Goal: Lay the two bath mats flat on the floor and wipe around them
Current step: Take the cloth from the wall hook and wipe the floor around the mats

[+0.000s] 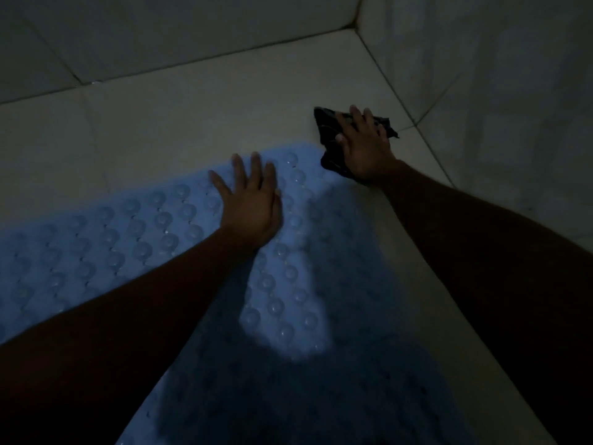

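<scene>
The left hand (pixel 250 200) lies flat, fingers spread, on the pale blue suction-cupped rubber bath mat (pixel 154 232), likely pinning its far end to the white tiled floor (pixel 192 117). The right hand (pixel 364 149), fingers straight, presses a dark crumpled cloth (pixel 323 122) onto the floor just off the mat's far right corner, apparently to wipe there.

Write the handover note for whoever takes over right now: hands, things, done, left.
Left hand: flat, fingers spread, pressing the light blue rubber bath mat with round suction cups.
Right hand: straight fingers press a dark crumpled cloth on the pale tiled floor beyond the mat's far corner, near the wall.
Done: this mat is spread out, cups up.
Left: second mat not in view; wipe on round the mat's edges.
</scene>
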